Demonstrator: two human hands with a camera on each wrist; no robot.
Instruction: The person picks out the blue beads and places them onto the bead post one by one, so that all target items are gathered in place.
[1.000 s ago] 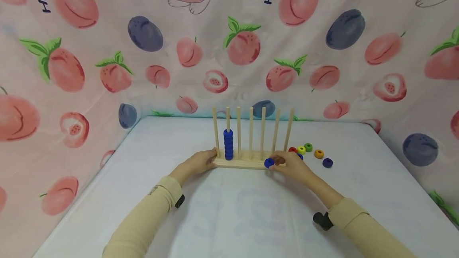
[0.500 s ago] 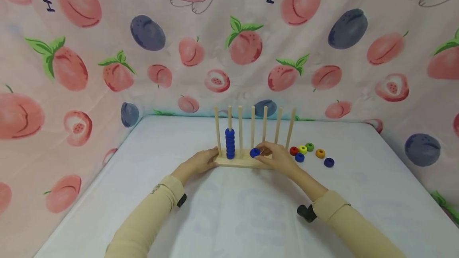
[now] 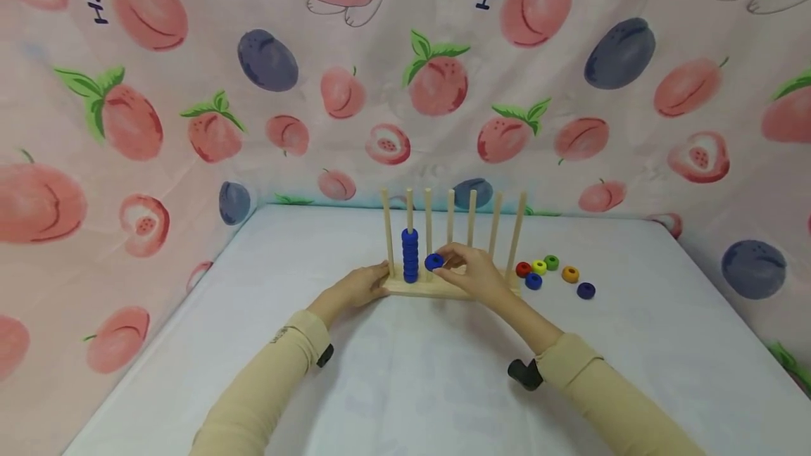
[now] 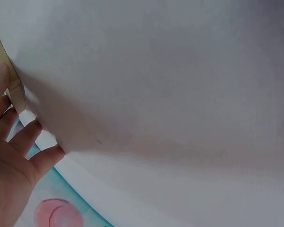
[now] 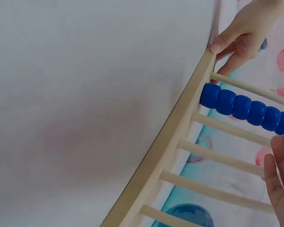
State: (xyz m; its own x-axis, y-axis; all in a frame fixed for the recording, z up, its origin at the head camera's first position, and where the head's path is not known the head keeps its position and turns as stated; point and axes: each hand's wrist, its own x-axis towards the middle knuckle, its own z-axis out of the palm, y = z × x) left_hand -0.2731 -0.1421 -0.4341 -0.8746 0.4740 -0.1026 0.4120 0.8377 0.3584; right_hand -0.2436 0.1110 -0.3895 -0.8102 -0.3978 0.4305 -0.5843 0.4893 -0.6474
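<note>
In the head view, a wooden peg rack (image 3: 437, 290) has several upright dowels on a flat base. A stack of blue beads (image 3: 410, 256) sits on the second dowel from the left. My left hand (image 3: 356, 286) holds the left end of the base; the right wrist view shows its thumb on the front edge and fingers behind. My right hand (image 3: 475, 274) pinches one blue bead (image 3: 434, 262) between thumb and fingertips, raised in front of the third dowel, just right of the stack. In the right wrist view, the right fingers (image 5: 280, 177) are partly cut off by the frame edge.
Right of the rack, loose beads lie on the white tabletop (image 3: 405, 385): red (image 3: 523, 269), yellow (image 3: 539, 267), green (image 3: 552, 262), orange (image 3: 570, 274), blue (image 3: 533, 281) and dark blue (image 3: 586, 290). A fruit-patterned cloth (image 3: 380, 90) hangs behind.
My right hand has carried the blue bead left and up, from the base's right part to beside the stack. My left hand has stayed on the rack's end.
</note>
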